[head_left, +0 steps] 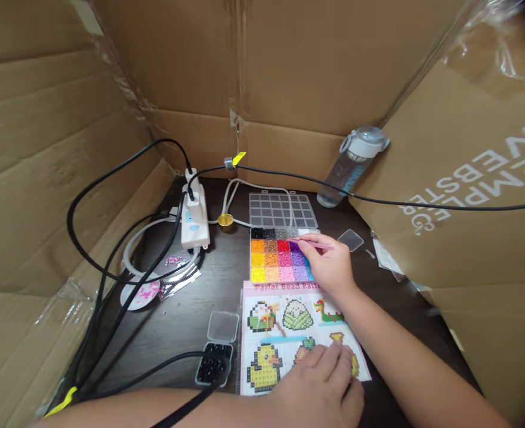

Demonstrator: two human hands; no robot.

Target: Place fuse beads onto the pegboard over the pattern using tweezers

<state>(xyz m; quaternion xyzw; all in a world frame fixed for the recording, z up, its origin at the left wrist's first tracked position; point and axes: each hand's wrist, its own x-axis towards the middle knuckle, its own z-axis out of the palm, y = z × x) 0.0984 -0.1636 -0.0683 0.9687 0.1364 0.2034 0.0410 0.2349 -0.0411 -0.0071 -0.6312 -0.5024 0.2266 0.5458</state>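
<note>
My right hand (334, 264) pinches slim pink tweezers (319, 244) over a divided bead box (250, 261). Their tips are by the red and purple compartments; whether a bead is between them is too small to tell. Small beads sorted by colour fill the box, and its clear gridded lid (282, 210) lies folded back behind it. Below the box is a bead pattern sheet (307, 292) showing pixel pictures, among them a yellow duck and a green dragon. My left hand (318, 386) rests palm down on the sheet's lower part, fingers extended, covering some pictures.
A small open case of black pieces (213, 364) stands left of the sheet, with a black cable crossing it. Further left are a power strip (195, 217), looped cables and a pink-flecked white disc (140, 293). A water bottle (351, 166) leans at the back right. Cardboard walls surround the table.
</note>
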